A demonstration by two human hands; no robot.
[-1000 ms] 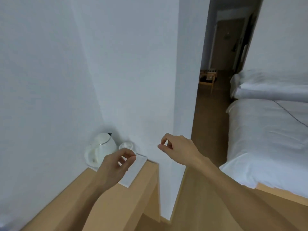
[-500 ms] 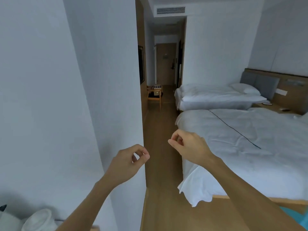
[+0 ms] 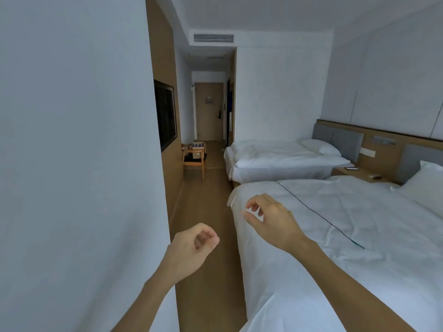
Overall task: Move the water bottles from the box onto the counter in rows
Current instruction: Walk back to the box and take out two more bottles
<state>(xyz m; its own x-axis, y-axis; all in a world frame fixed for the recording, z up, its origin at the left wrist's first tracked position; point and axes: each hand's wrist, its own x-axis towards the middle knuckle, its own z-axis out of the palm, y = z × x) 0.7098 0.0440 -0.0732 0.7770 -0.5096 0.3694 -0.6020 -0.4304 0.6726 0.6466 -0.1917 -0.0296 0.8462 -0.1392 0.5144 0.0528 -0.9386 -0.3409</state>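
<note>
Far down the corridor a cardboard box [image 3: 198, 146] sits on a wooden chair [image 3: 193, 161]; small dark-capped bottle tops show in it, too distant to make out well. My left hand [image 3: 191, 250] hovers low in the middle, fingers loosely curled, holding nothing. My right hand [image 3: 268, 219] is raised a little higher over the corner of the near bed, also loosely curled and empty. The counter is out of view.
A white wall [image 3: 84, 164] fills the left. The wooden floor strip [image 3: 206, 212] runs between that wall and two white beds [image 3: 347, 236] toward a closed door [image 3: 209, 111]. A dark screen [image 3: 165, 116] hangs on the wood panel.
The view has swung right and upward, away from the counter corner with the kettle, to the corridor and beds. Both hands stay raised and empty.
</note>
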